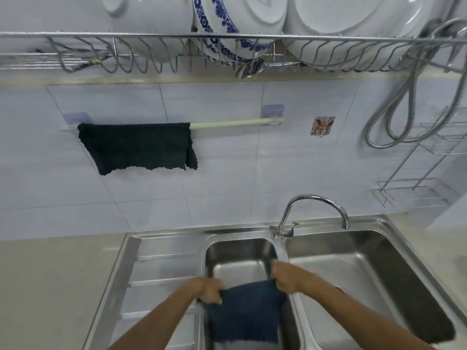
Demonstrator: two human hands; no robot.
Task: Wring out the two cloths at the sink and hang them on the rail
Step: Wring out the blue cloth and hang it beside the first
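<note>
1 dark cloth (137, 147) is seen draped over the left part of the wall rail (237, 122). Below, the 2nd cloth (246, 314) is held spread over the small middle basin of the sink (240, 258). Its upper left corner is pinched by the left hand (208, 290), fingers curled tight; its upper right corner is pinched likewise by the right hand (284, 277). A faucet (313, 213) stands behind.

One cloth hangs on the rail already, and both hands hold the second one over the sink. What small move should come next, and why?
Probably lift the blue cloth toward the rail's bare right part. The left hand and right hand hold it spread by its top corners, and the dark cloth covers only the left part.
</note>
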